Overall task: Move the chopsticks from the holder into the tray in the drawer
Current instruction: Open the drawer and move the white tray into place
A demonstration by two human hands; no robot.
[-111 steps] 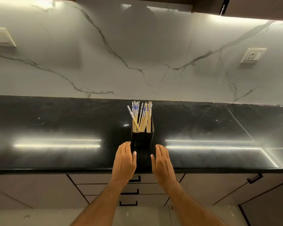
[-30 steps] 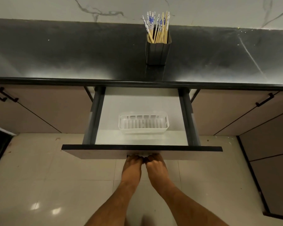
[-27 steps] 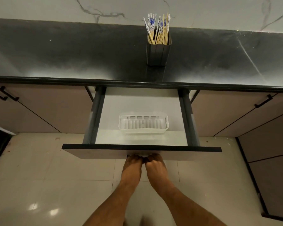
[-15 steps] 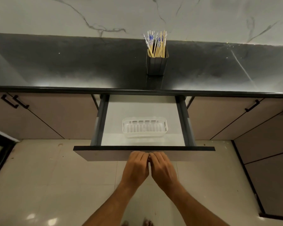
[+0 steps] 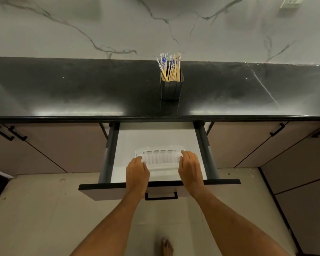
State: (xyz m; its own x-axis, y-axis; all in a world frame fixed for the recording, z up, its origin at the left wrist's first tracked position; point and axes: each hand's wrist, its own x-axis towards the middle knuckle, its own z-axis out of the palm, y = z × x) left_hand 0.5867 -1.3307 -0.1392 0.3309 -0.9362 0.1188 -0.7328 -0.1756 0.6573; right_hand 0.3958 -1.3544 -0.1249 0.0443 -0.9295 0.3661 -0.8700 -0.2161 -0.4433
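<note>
Chopsticks [image 5: 170, 68] stand in the holder [image 5: 171, 89], well beyond both hands. The left hand [image 5: 137, 171] and right hand [image 5: 190, 169] clasp the tray [image 5: 160, 159] ends.

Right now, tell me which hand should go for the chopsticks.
Right, marginally. The holder with the chopsticks stands nearer the right hand than the left hand; both rest at the tray.

Both hands reach into the open white-floored drawer [image 5: 155, 137]: the left hand [image 5: 137, 171] and right hand [image 5: 190, 168] rest at either end of the white slotted plastic tray [image 5: 160, 157]. On the black stone countertop [image 5: 81, 89], a dark square holder [image 5: 171, 88] stands upright, full of blue-patterned wooden chopsticks [image 5: 169, 68]
</note>
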